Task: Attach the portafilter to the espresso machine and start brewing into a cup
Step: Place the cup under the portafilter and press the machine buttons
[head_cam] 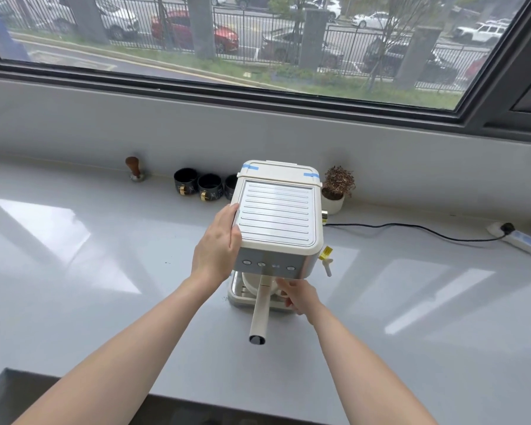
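Your espresso machine [278, 219] hides the portafilter [260, 311] head and most of the white cup [252, 285] beneath. Your left hand [216, 246] clasps the machine's side; your right hand [299, 296] pinches the cup, contents unseen.

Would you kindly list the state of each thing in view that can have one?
espresso machine: upright, braced at its left side by the left hand.
portafilter: under the machine's front, handle pointing toward the person.
right hand: under the machine's front, beside the handle, holding something white.
black cups: upright by the wall.
tamper: standing upright.
power plug: in the power strip.
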`<act>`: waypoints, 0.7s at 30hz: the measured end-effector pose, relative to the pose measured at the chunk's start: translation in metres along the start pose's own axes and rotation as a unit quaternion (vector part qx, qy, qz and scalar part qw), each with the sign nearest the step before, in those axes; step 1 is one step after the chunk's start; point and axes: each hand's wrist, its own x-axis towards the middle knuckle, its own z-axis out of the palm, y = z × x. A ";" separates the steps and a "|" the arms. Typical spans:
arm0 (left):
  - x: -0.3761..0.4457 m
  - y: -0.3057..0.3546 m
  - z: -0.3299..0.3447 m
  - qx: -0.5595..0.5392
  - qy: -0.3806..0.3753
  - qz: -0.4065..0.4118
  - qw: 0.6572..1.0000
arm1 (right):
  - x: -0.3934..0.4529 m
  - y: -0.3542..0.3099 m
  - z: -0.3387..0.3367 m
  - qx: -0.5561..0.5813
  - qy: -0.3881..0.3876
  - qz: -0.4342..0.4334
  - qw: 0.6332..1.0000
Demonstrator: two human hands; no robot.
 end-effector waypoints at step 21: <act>-0.017 -0.030 -0.014 -0.009 -0.101 0.113 0.988 | -0.071 -0.039 -0.031 -0.064 0.298 -0.362 0.881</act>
